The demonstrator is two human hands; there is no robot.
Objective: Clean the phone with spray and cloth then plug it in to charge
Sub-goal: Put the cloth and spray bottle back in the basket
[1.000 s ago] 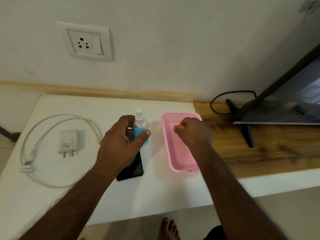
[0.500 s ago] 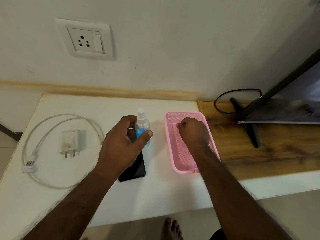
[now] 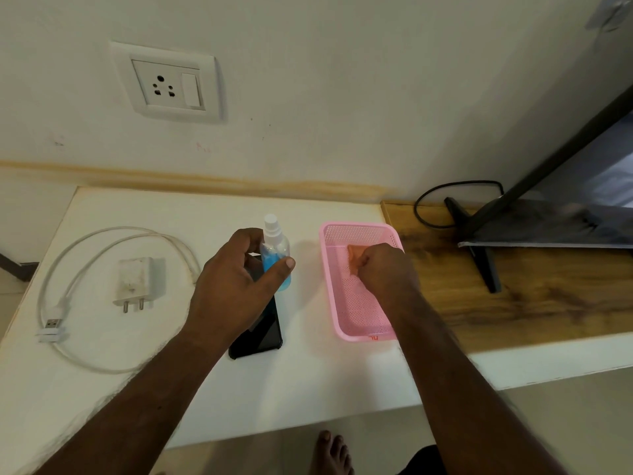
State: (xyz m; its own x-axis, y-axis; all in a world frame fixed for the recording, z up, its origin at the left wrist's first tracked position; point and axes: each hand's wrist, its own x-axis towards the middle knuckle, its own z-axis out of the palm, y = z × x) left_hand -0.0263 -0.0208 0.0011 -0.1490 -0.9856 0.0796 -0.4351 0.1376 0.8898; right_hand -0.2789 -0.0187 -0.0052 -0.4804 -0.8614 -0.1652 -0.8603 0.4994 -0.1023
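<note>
Head view, white desk (image 3: 308, 389) against wall. Left hand (image 3: 236, 286) is curled around the spray bottle (image 3: 275, 255): thumb across the front of the blue-filled body, fingers wrapped behind it, white nozzle cap pointing up and clear of the hand. Bottle is upright, above the top end of the phone (image 3: 260, 334), which lies flat, dark screen up, its upper part hidden under the hand. Right hand (image 3: 383, 269) is inside the pink basket (image 3: 342, 234), fingers bunched, pinching an orange cloth (image 3: 354, 253); only a small corner of cloth shows, the rest is covered by the knuckles. Basket sits just right of the phone, at the seam with the wooden shelf (image 3: 531, 303). White charger adapter (image 3: 137, 282) lies well left of the phone, pins toward the viewer, ringed by the looped white cable (image 3: 65, 275) with its USB end free. Wall socket (image 3: 168, 84) above, nothing plugged in.
</note>
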